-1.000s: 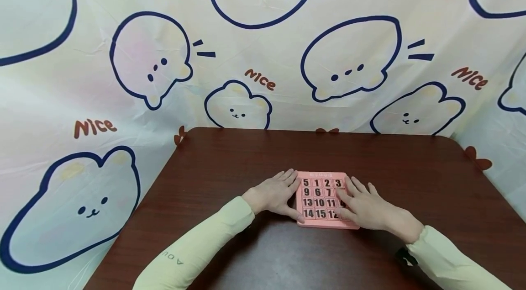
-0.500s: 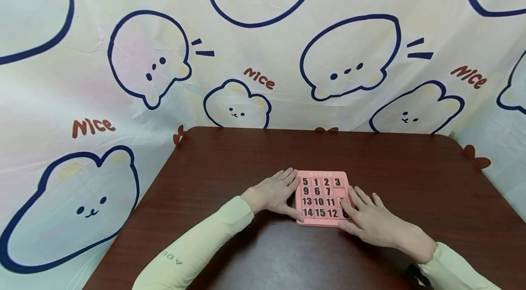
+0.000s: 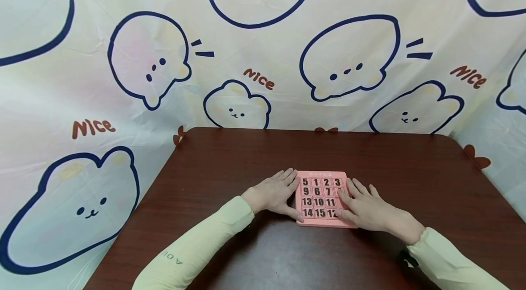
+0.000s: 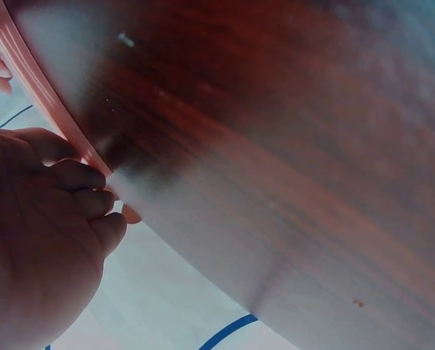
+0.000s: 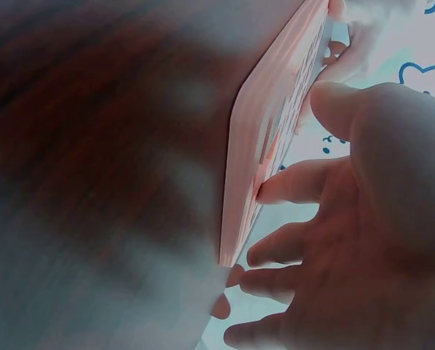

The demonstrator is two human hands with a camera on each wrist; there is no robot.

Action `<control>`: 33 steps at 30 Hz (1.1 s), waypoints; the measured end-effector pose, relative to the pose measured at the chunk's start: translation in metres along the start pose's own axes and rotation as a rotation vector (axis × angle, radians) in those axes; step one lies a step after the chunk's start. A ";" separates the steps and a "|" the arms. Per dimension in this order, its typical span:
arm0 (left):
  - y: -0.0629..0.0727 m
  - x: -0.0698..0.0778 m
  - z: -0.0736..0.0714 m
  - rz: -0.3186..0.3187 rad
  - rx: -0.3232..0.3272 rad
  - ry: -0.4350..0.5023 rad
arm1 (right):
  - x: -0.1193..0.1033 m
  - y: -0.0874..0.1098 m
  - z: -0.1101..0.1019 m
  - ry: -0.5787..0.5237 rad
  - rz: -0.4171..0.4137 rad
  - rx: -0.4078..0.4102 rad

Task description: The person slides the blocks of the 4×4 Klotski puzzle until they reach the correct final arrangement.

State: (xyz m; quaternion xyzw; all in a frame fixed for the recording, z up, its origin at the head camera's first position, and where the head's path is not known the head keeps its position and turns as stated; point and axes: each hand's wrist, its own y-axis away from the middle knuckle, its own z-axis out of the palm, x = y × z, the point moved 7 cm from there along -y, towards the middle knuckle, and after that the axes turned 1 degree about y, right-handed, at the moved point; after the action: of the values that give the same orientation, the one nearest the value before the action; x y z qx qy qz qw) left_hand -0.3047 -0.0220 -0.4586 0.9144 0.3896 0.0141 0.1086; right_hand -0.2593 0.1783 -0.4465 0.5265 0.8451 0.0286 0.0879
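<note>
A pink number slide puzzle (image 3: 318,197) lies flat on the table, with black digits on its tiles. Along its left side rests my left hand (image 3: 273,193), fingers extended at the far corner and thumb by the near corner. In the left wrist view those fingers (image 4: 82,177) touch the puzzle's pink edge (image 4: 53,109). My right hand (image 3: 371,208) spreads over the right side; its index fingertip lies on the second row's last tile and its thumb near the 12. In the right wrist view a bent finger (image 5: 294,184) touches the puzzle's top. The right hand hides part of the right column.
A dark brown wooden table (image 3: 246,153) carries the puzzle. Behind it hangs a pale cloth (image 3: 287,52) printed with blue-outlined cartoon animals and "Nice" lettering. A black strap (image 3: 407,258) shows at the right wrist.
My right hand moved back and left over the puzzle. Its index finger went from the third row to the second, where a tile now fills the gap. The left hand stayed still.
</note>
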 end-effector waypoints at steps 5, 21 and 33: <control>0.000 0.000 0.001 -0.003 0.000 0.001 | 0.000 0.002 -0.001 0.013 -0.001 0.017; 0.001 0.000 0.000 -0.026 -0.009 0.012 | -0.022 0.051 -0.001 0.002 -0.073 0.065; 0.001 0.000 0.000 -0.025 -0.013 0.010 | -0.017 0.039 -0.001 0.003 -0.056 0.064</control>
State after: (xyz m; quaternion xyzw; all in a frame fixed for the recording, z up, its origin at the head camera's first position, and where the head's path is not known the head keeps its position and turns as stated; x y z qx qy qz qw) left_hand -0.3043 -0.0227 -0.4587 0.9087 0.4015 0.0198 0.1127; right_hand -0.2179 0.1805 -0.4386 0.5052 0.8601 -0.0002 0.0705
